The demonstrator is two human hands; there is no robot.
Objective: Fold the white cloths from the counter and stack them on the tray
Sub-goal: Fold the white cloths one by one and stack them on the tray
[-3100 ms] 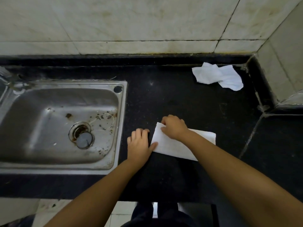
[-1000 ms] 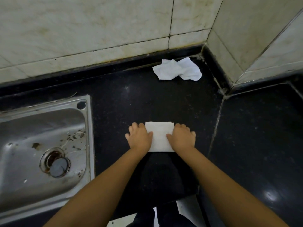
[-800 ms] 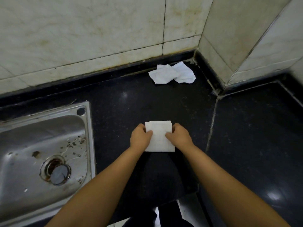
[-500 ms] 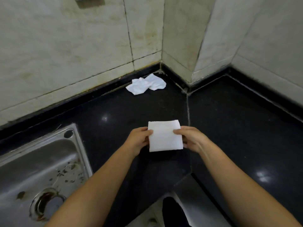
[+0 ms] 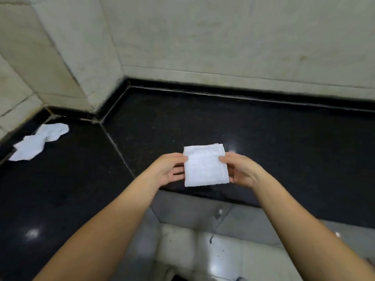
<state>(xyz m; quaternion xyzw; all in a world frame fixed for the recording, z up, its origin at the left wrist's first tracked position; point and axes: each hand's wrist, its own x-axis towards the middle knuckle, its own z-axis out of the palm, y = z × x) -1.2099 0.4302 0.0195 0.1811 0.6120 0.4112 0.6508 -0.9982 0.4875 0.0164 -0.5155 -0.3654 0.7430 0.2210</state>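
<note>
A small folded white cloth (image 5: 205,166), roughly square, hangs in the air above the front edge of the black counter (image 5: 263,134). My left hand (image 5: 169,169) pinches its left edge and my right hand (image 5: 240,169) pinches its right edge. A second white cloth (image 5: 38,144) lies crumpled on the counter at the far left, close to the wall. No tray is in view.
The black counter turns a corner at a tiled pillar (image 5: 81,57). Pale tiled walls (image 5: 243,37) rise behind it. A seam (image 5: 117,148) runs across the counter from the pillar's foot. Below the counter's front edge lies a light tiled floor (image 5: 203,250).
Both hands lifted the folded cloth off the counter and carried it right, over the other counter section. My view swung right: the sink left the frame and the crumpled cloth shifted far left.
</note>
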